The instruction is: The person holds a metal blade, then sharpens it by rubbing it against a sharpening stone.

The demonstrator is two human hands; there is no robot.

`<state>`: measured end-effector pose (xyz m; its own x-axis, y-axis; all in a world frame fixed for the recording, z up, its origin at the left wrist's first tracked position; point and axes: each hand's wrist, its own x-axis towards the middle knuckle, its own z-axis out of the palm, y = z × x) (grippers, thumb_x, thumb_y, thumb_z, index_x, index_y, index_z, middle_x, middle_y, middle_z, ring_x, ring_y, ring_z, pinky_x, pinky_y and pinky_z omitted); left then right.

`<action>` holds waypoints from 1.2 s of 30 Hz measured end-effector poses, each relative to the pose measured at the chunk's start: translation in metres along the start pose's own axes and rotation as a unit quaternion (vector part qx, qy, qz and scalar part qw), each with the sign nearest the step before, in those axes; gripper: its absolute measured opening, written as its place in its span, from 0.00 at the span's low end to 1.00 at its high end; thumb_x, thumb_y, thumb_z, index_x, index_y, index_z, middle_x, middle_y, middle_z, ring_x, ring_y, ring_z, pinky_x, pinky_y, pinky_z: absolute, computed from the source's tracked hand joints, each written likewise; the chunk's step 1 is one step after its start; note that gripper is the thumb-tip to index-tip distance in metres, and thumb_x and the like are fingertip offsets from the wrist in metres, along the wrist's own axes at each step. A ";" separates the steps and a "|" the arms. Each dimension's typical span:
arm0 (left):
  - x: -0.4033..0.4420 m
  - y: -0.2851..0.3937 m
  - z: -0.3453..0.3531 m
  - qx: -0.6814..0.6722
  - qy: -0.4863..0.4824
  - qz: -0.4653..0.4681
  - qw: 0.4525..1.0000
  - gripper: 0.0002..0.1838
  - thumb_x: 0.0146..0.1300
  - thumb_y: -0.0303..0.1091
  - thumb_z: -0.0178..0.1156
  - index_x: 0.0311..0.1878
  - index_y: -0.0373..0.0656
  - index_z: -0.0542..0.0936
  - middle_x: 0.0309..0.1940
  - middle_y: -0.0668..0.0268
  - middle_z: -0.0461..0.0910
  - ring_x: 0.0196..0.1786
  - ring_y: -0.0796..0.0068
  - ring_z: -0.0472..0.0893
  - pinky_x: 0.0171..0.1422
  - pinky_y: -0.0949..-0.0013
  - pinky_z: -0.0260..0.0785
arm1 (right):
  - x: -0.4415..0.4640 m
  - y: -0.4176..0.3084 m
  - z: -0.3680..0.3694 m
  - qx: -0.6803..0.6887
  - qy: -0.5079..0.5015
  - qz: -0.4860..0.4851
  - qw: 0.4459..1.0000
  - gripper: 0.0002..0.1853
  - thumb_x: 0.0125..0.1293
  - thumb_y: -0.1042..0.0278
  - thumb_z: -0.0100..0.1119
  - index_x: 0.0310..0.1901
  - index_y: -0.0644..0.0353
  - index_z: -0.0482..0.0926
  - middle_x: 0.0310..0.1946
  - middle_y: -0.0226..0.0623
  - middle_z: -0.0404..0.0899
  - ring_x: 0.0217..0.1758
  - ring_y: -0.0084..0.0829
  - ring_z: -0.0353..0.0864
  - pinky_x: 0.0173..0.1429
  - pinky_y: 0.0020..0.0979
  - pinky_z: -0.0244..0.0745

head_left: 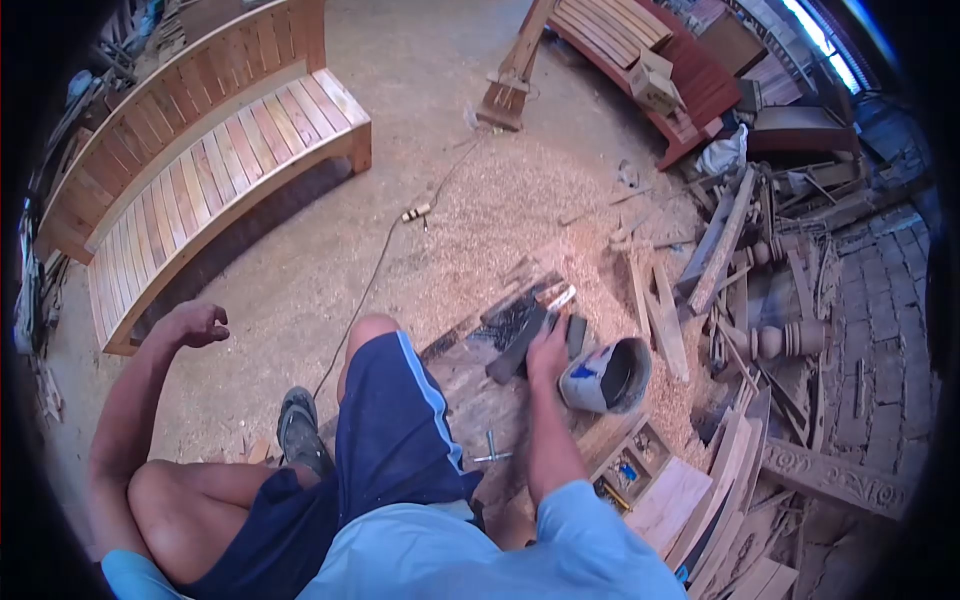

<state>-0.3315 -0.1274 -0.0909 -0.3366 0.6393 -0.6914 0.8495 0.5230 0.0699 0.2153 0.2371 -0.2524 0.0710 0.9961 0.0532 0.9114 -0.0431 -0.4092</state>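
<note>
Grey cylindrical container (581, 386), dark matte block (514, 352) left of it, right hand (547, 354) at block, grip indeterminate, left hand (199, 324) half-open

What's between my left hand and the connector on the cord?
In the head view, the stretch from your left hand to the connector on the cord is just floor.

Bucket (582, 386) nr R hand (547, 352), bench (225, 160) far L.
</note>
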 end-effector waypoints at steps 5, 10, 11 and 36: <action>-0.005 0.020 -0.011 -0.020 0.001 0.006 1.000 0.24 0.64 0.50 0.65 0.57 0.45 0.86 0.49 0.54 0.88 0.53 0.50 0.87 0.60 0.52 0.78 | -0.010 -0.024 -0.018 -0.005 -0.020 -0.017 1.000 0.28 0.76 0.51 0.54 0.75 0.44 0.69 0.44 0.61 0.86 0.47 0.64 0.86 0.51 0.58 0.79; -0.001 0.020 -0.002 -0.056 -0.005 -0.011 0.998 0.24 0.64 0.50 0.65 0.56 0.44 0.86 0.48 0.53 0.89 0.53 0.52 0.87 0.59 0.53 0.78 | -0.017 -0.013 -0.021 -0.052 -0.120 0.018 0.991 0.30 0.75 0.51 0.54 0.77 0.39 0.66 0.43 0.60 0.86 0.46 0.62 0.87 0.49 0.59 0.79; 0.000 0.019 0.004 -0.031 -0.018 -0.005 0.999 0.25 0.64 0.50 0.65 0.57 0.44 0.86 0.47 0.53 0.89 0.53 0.52 0.87 0.59 0.53 0.78 | 0.004 -0.013 -0.013 -0.048 -0.089 0.017 0.995 0.31 0.75 0.52 0.54 0.78 0.38 0.64 0.43 0.60 0.86 0.46 0.62 0.87 0.48 0.59 0.79; -0.005 0.021 0.004 -0.030 -0.025 0.009 0.999 0.26 0.65 0.51 0.65 0.58 0.44 0.85 0.51 0.49 0.87 0.56 0.51 0.86 0.61 0.53 0.78 | -0.002 -0.025 -0.020 -0.052 -0.048 -0.041 0.997 0.31 0.75 0.55 0.54 0.78 0.39 0.65 0.40 0.58 0.87 0.42 0.59 0.87 0.47 0.58 0.79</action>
<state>-0.3104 -0.1217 -0.0887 -0.2995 0.6204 -0.7249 0.8289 0.5454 0.1242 0.2009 0.2343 -0.2244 -0.0396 0.9992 -0.0060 0.9501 0.0357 -0.3098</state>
